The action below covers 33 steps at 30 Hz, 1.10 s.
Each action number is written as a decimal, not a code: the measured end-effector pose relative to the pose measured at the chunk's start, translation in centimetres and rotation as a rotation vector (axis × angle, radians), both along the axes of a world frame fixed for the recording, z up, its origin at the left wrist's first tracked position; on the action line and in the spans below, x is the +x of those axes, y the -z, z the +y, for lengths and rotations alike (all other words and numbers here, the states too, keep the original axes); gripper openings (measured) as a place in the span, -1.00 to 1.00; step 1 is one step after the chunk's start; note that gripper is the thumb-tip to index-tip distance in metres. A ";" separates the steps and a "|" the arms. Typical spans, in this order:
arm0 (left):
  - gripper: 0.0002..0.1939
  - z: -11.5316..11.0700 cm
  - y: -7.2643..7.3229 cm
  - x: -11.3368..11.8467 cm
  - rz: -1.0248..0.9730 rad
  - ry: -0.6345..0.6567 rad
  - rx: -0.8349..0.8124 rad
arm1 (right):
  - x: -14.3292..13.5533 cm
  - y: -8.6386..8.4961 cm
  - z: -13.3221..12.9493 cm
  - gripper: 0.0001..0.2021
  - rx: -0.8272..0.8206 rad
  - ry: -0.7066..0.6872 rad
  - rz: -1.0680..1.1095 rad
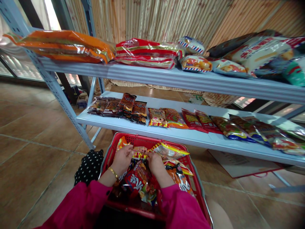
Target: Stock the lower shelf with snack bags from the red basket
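Observation:
My left hand (123,159) and my right hand (155,163) are both inside a red shopping basket (193,178). Between them is a small snack bag (140,152) with a yellow and red striped edge. The fingers of each hand are closed at one side of this bag, their tips partly hidden. Below my hands lies a red snack bag (136,178) with white lettering. An orange snack bag (179,178) rests to the right, and a yellow-edged bag (170,150) leans at the basket's far right. Another orange bag (122,142) sits beyond my left hand.
A metal shelf rack stands just beyond the basket. Its lower shelf (114,124) holds brown snack bags (127,103), red packets (193,120) and others. Large orange (69,46) and red packages (147,52) lie on the upper shelf. Polka-dot fabric (89,166) is left of the basket.

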<state>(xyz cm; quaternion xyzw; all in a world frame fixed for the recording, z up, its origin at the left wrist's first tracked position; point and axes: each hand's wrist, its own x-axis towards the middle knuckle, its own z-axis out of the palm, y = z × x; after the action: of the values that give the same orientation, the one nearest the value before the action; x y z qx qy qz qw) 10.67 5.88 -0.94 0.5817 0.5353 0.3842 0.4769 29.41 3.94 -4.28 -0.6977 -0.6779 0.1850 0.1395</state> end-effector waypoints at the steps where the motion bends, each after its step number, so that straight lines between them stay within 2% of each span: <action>1: -0.74 0.0 0.2 0.0 0.003 -0.001 0.006 | 0.0 0.0 0.0 -0.65 0.019 0.001 0.012; 8: -0.66 0.4 1.9 0.0 0.029 0.039 0.047 | 0.6 -1.1 0.6 -0.63 0.185 0.068 0.097; 12: -0.60 0.4 2.2 0.2 0.006 0.033 0.064 | 1.4 -2.0 0.6 -0.64 0.264 0.104 0.137; 16: -0.60 0.0 1.4 0.4 -0.013 0.050 0.054 | 2.1 -2.7 0.3 -0.68 0.363 0.163 0.264; 19: -0.76 -0.2 0.4 0.5 -0.001 0.014 0.062 | 2.3 -3.4 -0.2 -0.71 0.395 0.197 0.381; 22: -0.89 -0.3 -0.6 0.6 0.024 -0.013 0.142 | 2.4 -4.3 -0.7 -0.74 0.414 0.221 0.428; 28: -0.87 -0.4 -1.8 0.3 0.088 -0.052 0.262 | 2.4 -5.7 -1.6 -0.80 0.537 0.187 0.366; 33: -0.89 -0.2 -2.5 0.2 0.025 -0.072 0.320 | 2.5 -6.7 -2.0 -0.83 0.590 0.165 0.301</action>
<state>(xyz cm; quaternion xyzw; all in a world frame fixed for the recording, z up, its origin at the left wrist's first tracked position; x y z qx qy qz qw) 10.88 5.69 1.60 0.6357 0.4935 0.4739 0.3573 31.93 1.96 2.37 -0.6445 -0.6155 0.0696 0.4483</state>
